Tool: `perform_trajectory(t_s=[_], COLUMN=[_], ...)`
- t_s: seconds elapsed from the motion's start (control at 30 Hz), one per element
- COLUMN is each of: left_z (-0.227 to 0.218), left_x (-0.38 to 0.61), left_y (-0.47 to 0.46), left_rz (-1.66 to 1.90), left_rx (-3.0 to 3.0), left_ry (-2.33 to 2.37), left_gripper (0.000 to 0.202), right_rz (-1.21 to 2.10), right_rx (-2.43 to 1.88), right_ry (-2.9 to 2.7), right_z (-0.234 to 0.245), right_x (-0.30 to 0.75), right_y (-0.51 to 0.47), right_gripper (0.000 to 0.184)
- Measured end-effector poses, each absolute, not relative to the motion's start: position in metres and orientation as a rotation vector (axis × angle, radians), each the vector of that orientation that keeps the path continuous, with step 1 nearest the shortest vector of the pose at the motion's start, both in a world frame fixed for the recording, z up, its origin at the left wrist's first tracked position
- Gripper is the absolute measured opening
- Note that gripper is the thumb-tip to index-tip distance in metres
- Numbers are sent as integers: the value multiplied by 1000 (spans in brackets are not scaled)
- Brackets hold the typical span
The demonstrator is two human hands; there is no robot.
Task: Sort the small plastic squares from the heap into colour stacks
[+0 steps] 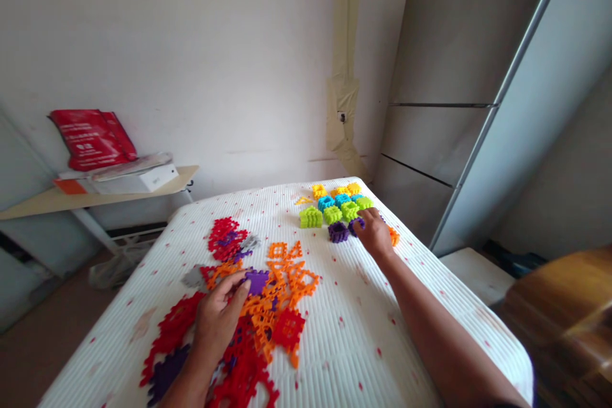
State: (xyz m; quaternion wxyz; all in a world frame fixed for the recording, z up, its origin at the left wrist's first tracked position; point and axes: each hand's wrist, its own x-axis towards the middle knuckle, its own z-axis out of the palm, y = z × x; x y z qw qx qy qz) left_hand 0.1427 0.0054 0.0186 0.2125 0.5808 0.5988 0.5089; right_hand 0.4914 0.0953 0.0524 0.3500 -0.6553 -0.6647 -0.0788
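My left hand [221,310] pinches a flat purple toothed tile [257,281] between thumb and fingers, above a loose pile of pieces. Orange toothed pieces [291,279] lie just beyond and right of it, and red pieces [243,366] are nearer to me. At the far right my right hand [373,234] has its fingers curled on a purple toothed block [356,225], which it partly hides. Another purple block [338,232] stands just left of that one. Behind them are rows of green blocks [311,217], blue blocks [326,203] and yellow blocks [319,191].
The pieces lie on a table with a white ribbed, red-dotted cover [344,331]. An orange block [394,236] shows beside my right wrist. A tall refrigerator [430,134] stands right, and a shelf [184,177] with a box [143,177] and red bag [90,139] left.
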Motion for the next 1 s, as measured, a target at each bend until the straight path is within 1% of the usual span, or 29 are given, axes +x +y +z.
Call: perform_trajectory(t_s=[0.1,0.2,0.3,0.37,0.5,0.6,0.67,0.83,0.93,1.0], left_z=[26,31,33,32,32,35,37,38,36,33], left_x=[148,153,155,155,155,156,158,160,159,158], left_y=[1,-2,-3,-3,-3,-4,-6,-8,-8,-7], left_rz=[1434,1432,1405,1409,1439,1448,1444,1427,1436,1427], left_rx=[1589,1583,1587,1597,1658,1715,1742,1692,1619,1609], left_ry=[1605,1560,1543,1529,1494,1483,1481,1480,1461,1439], left_gripper=[39,40,43,37,20,16,15,18,30,37], right_rz=[-205,-99,32,97,174,184,178,128,166,297], right_rx=[-1360,-1048,-908,-889,-908,-961,-978,-951,-942,-972], right_ry=[-1827,-1987,-2122,-2191,-2289,-2322,-2331,-2320,-2285,-2222], right_z=[53,50,46,46,44,40,36,34,38,40], right_x=[472,441,406,386,356,342,336,333,336,336], right_y=[82,61,38,25,11,8,8,9,9,8], right_gripper=[21,20,20,23,45,59,64,54,52,49])
